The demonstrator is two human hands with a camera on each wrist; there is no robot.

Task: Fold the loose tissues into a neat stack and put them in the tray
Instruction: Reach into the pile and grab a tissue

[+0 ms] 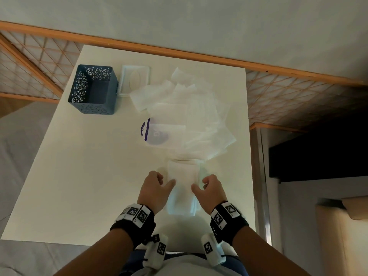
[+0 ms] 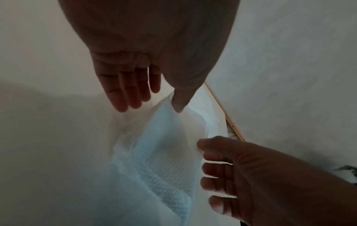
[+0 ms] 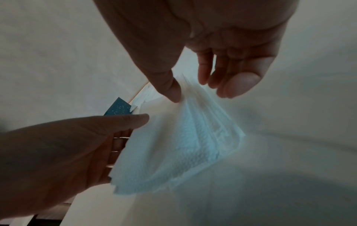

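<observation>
I have the folded tissue stack (image 1: pixel 183 186) lying on the white table (image 1: pixel 95 176) straight ahead of me, its long axis running away from my body, and my hands flank its near half. My left hand (image 1: pixel 154 189) sits at the left edge, my right hand (image 1: pixel 211 189) at the right, both with loosely spread fingers and only the thumbs touching tissue, gripping nothing. The blue perforated tray (image 1: pixel 92 90) stands far off to the front-left, nearer my left hand; loose tissues (image 1: pixel 185 110) lie beyond the stack.

I have both forearms stretched forward, my left hand (image 1: pixel 154 189) and right hand (image 1: pixel 211 189) close together, fingers loosely bent.
</observation>
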